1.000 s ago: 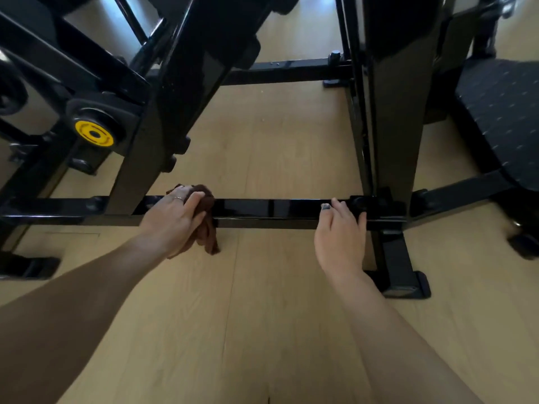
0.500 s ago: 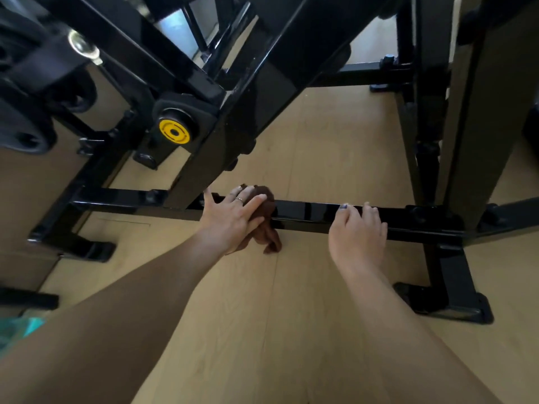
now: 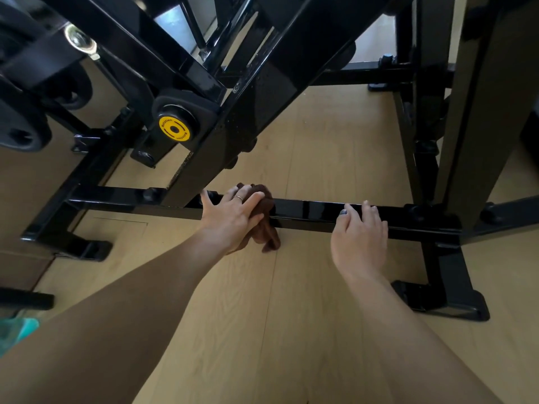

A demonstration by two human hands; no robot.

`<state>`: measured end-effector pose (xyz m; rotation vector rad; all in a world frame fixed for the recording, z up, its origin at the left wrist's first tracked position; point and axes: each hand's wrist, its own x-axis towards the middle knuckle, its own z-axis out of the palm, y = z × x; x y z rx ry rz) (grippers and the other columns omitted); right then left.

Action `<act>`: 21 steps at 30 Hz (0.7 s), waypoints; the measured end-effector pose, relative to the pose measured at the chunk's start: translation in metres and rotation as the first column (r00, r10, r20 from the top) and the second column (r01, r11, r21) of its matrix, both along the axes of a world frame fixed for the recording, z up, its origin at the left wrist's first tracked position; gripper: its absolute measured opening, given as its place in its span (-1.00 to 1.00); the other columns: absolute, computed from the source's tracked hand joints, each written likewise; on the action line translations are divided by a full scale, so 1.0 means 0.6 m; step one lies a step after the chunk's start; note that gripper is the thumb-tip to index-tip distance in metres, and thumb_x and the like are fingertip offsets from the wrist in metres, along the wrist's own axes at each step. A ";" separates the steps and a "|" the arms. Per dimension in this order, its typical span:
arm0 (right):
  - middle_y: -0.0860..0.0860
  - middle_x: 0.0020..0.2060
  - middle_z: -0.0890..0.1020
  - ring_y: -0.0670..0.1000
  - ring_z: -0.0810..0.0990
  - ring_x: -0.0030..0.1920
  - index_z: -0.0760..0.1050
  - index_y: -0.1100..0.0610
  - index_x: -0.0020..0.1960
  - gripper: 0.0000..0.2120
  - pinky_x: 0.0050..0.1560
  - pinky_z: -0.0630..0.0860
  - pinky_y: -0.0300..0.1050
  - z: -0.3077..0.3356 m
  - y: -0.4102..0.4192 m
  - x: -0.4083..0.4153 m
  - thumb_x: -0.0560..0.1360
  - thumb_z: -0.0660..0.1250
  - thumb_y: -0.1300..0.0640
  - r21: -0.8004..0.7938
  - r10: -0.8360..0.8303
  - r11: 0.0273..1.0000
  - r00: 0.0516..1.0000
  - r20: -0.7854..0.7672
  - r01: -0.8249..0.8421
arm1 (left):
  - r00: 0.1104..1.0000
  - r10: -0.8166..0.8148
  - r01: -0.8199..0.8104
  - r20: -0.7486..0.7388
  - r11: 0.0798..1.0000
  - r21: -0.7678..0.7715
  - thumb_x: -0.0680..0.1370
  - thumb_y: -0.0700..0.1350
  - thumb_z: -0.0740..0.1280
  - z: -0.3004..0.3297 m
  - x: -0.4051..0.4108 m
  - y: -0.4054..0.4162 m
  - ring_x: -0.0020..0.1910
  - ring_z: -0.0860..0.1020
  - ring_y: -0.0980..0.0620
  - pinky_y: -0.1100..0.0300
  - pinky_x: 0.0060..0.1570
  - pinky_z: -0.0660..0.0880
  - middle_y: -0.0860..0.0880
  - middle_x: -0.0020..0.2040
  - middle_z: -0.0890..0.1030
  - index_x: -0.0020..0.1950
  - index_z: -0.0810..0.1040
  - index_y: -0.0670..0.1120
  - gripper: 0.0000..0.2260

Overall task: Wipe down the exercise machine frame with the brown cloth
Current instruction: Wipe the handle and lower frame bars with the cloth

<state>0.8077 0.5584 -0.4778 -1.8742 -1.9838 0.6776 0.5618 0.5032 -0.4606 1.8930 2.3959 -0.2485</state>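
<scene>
Here we press our left hand (image 3: pixel 233 218) onto the brown cloth (image 3: pixel 267 225), fingers spread and nearly straight, flattening it against the low black crossbar (image 3: pixel 306 212) of the exercise machine frame (image 3: pixel 262 91). The cloth drapes over the bar's near side, its loose end hanging to the wooden floor (image 3: pixel 291 330). A thin ring (image 3: pixel 238 197) sits on one finger. Our right hand (image 3: pixel 360 231) rests further right on the same bar, fingers curled over its top edge, holding nothing else. A yellow round label (image 3: pixel 174 129) marks the pivot on the slanted beam above the bar's left part.
</scene>
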 end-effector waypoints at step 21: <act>0.02 0.64 0.20 -0.02 0.05 0.65 0.35 0.06 0.57 -0.52 0.65 -0.10 0.00 0.004 0.007 0.011 0.75 -0.09 0.01 -0.034 0.005 0.999 0.997 -0.072 -0.008 | 0.994 -0.091 0.090 -0.065 0.996 -0.015 0.73 0.17 -0.01 0.016 0.022 0.013 0.60 0.21 -0.16 -0.12 0.59 0.03 -0.10 0.60 0.27 0.56 0.18 0.06 -0.58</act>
